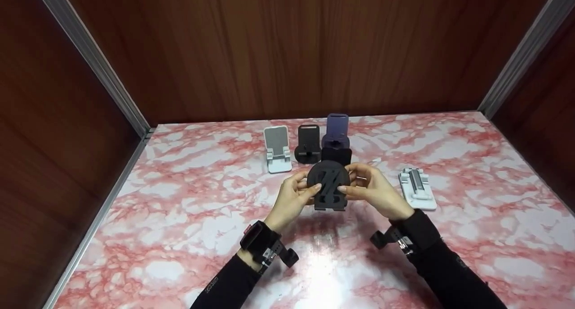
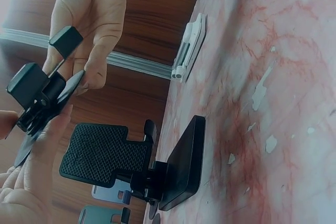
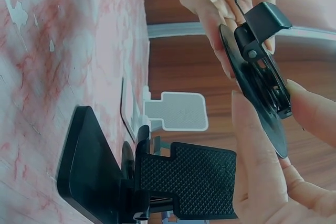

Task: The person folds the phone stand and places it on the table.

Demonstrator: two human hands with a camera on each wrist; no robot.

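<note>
Above the table, a black folding phone stand (image 1: 330, 178) with a round base is held up between both hands. My left hand (image 1: 292, 200) grips its left side, thumb on the near face. On the other side my right hand (image 1: 382, 193) pinches it between thumb and fingers. The right wrist view shows the stand's thin disc base (image 3: 257, 108) edge-on, with its hinged arm folded close against it. Just beyond the hands stands another black phone stand (image 2: 107, 153) with a textured backrest and a thick rectangular base, partly hidden in the head view.
Farther back stand a white phone stand (image 1: 277, 145), a black round-based one (image 1: 308, 143) and a purple one (image 1: 338, 127). A folded white stand (image 1: 417, 190) lies to the right. Wooden panels (image 1: 287, 53) enclose the marbled table (image 1: 188, 223).
</note>
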